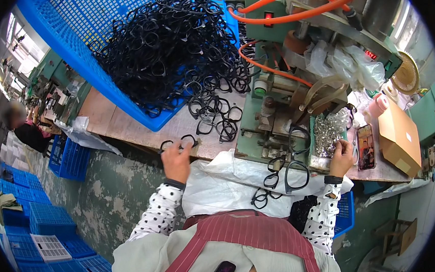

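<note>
My left hand (176,164) is at the table's front edge, its fingers closed on a black eyeglass frame (189,138). Over the right side of a shallow tray of small shiny metal parts (326,136), my right hand (341,159) has thumb and fingers pinched together. Whatever sits between those fingertips is too small to make out. Between my hands stands a green bench machine (257,117) with metal fixtures. Several black frames hang at its front, among them a large one (296,175). Loose black frames (220,116) lie on the table left of the machine.
A big blue basket (68,61) heaped with black frames stands behind my left hand. Orange hoses (289,12) arch over the machine. Right of the tray are a phone (365,147) and a cardboard box (399,139). White plastic sheeting (211,185) covers my lap. Another person (31,134) sits far left.
</note>
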The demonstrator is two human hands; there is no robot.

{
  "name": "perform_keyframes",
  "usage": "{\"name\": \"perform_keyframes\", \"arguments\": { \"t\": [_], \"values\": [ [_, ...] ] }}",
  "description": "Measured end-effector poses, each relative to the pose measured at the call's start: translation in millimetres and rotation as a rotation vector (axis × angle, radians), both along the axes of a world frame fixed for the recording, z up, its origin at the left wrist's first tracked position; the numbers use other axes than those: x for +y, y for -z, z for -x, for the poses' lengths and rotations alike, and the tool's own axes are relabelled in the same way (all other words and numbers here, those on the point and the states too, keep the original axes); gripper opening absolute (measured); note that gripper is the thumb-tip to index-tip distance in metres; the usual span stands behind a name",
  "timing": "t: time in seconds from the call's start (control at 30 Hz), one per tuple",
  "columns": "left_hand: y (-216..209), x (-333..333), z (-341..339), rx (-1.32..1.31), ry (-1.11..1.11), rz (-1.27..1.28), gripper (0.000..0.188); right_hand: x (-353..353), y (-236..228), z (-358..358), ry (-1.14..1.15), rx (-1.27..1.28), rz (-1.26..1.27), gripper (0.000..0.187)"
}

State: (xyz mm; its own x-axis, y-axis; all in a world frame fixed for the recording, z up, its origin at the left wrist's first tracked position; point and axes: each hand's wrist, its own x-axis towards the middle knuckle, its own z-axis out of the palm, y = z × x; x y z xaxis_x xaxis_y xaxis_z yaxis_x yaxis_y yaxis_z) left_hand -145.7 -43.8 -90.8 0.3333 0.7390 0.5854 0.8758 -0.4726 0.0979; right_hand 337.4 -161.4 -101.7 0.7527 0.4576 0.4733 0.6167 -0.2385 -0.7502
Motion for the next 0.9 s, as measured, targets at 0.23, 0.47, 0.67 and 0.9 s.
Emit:
{"name": "perform_keyframes", "arguments": {
  "t": [0.23,0.47,0.67,0.9],
  "values": [
    [14,25,53,0.098,0.093,0.028,0.027,0,-3,-1,-0.045,0.212,-0.026,0.013],
    [-37,35,-22,-0.703,0.167,0.385,0.013,24,-41,38,-0.173,0.126,-0.107,0.008],
    [-101,10,-138,-0.369,0.790,-0.166,0.049,30,-111,95,-0.529,0.359,-0.248,0.017],
    [-120,-16,-202,-0.368,1.183,-0.146,0.057,34,-131,129,-0.552,0.522,-0.210,0.026]
  ]
}}
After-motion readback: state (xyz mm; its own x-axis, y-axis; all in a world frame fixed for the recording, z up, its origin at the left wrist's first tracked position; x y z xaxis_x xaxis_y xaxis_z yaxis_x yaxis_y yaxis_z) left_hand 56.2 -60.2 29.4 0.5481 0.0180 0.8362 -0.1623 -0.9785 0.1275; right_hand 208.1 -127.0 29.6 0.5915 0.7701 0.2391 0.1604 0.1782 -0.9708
